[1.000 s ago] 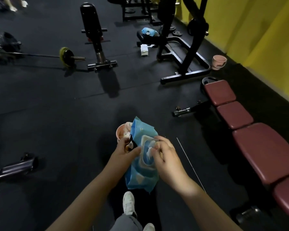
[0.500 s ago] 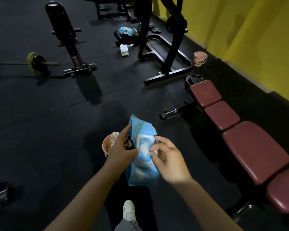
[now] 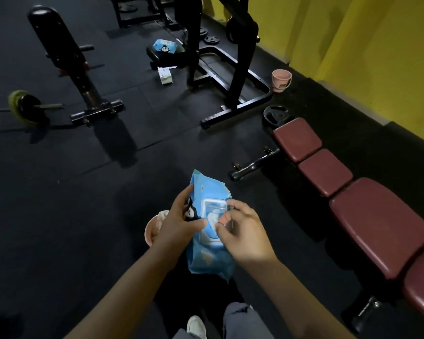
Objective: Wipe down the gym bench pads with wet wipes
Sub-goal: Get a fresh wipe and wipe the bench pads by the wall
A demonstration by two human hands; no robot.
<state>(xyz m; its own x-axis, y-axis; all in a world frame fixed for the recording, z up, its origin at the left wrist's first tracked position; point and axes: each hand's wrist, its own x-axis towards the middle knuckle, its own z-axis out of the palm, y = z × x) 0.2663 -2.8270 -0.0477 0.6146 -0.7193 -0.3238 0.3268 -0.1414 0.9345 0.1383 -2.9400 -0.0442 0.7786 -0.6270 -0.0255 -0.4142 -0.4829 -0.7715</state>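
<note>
A black rubber gym floor fills most of the view, with a yellow wall along the right. The maroon bench pads run in a row down the right side, well apart from the hands. A black rack frame stands at the top, with an upright black padded bench to its left and a pink bucket near the wall.

In the lower middle, the blue wet wipes pack is held upright in the air. The left hand grips its left edge, thumb pressed across the front. The right hand has its fingers curled, pinching the clear flip lid on the pack's face. A small pink bucket shows behind the left hand. A second blue wipes pack lies on a dark pad by the rack.
</note>
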